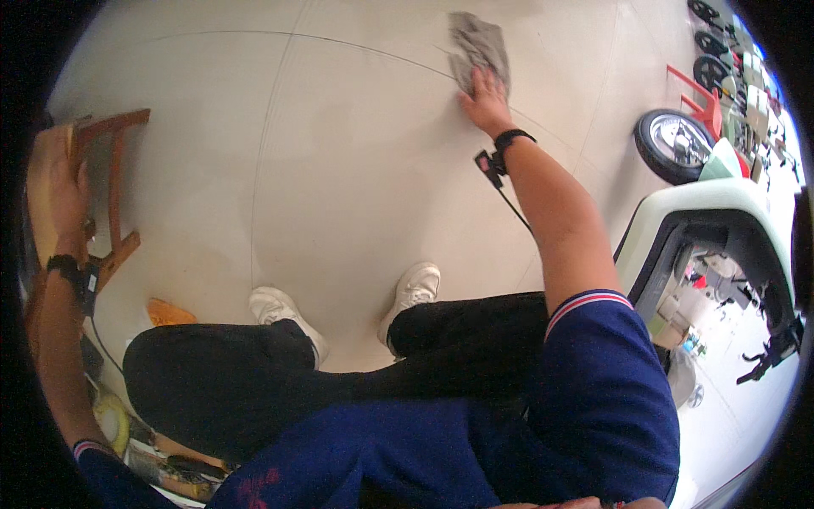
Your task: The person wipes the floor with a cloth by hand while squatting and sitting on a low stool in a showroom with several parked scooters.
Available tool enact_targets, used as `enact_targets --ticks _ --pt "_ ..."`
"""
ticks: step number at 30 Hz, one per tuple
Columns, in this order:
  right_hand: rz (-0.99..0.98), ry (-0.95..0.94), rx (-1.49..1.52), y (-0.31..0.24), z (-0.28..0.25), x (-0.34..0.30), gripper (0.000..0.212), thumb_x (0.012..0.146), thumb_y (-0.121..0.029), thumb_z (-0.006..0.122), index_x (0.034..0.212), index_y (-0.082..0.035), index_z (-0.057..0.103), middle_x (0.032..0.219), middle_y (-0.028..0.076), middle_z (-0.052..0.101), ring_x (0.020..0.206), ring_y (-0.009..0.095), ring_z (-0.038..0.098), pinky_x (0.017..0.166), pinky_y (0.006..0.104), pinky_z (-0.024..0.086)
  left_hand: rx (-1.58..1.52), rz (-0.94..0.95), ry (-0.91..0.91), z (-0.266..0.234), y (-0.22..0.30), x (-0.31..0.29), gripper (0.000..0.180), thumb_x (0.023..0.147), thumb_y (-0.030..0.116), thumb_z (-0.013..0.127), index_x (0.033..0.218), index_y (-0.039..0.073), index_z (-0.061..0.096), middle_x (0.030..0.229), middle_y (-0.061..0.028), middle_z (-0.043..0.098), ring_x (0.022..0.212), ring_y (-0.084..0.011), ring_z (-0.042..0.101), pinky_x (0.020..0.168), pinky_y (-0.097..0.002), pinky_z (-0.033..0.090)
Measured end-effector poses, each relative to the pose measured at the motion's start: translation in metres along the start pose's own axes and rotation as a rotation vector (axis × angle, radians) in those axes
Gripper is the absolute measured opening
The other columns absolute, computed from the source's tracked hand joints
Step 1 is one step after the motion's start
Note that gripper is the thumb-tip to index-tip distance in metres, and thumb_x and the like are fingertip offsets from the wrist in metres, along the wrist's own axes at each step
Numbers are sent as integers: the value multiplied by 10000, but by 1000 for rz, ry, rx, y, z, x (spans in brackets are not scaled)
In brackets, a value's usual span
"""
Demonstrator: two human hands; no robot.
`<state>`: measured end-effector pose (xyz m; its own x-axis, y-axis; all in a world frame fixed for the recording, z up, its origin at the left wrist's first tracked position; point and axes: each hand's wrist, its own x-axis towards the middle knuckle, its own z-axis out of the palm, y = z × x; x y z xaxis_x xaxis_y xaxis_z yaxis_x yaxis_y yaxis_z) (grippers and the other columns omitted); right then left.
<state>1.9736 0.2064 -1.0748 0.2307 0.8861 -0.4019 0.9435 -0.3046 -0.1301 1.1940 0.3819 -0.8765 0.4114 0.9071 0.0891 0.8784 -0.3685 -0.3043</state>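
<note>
Out at the top of the view my right hand (pixel 488 106) is on a grey cloth (pixel 479 41) against the pale tiled floor (pixel 356 161). Its fingers lie over the cloth and the thumb sticks out to the left; the cloth's far end is smeared by motion. A black band with a small cabled device (pixel 489 167) sits on that wrist. At the far left, my left hand (pixel 69 191) rests flat with fingers stretched on a wooden stool (pixel 116 182). A similar band and device circle the left wrist.
My white shoes (pixel 273 304) stand apart on the floor. A white-and-black scooter body (pixel 721 199) is close on the right, with a wheel (pixel 674 146) and a red stool (pixel 705 110) beyond it. An orange-brown piece (pixel 170 312) lies by my left knee.
</note>
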Motion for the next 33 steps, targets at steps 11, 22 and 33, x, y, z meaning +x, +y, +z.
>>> enact_targets --ticks 11,22,33 --pt "828 -677 407 173 -20 -193 765 949 -482 604 1524 -58 331 1518 170 438 1377 339 421 1131 486 336 59 42 72 -8 -16 -5 717 970 85 600 1586 112 233 1575 -137 379 1417 -291 422 1179 -402 379" --pt "586 -408 586 122 -330 -157 449 1061 -347 448 1460 -146 497 1440 42 569 1242 197 587 1035 425 438 -77 27 84 5 -12 -1 814 885 9 633 1586 100 230 1589 -152 352 1441 -324 377 1190 -407 340" --pt "245 97 731 43 -433 -199 539 1006 -416 513 1454 -116 514 1398 57 607 1263 186 589 1005 364 446 -234 -14 83 -27 16 7 821 856 -1 641 1574 79 249 1581 -179 348 1426 -379 370 1180 -439 337"
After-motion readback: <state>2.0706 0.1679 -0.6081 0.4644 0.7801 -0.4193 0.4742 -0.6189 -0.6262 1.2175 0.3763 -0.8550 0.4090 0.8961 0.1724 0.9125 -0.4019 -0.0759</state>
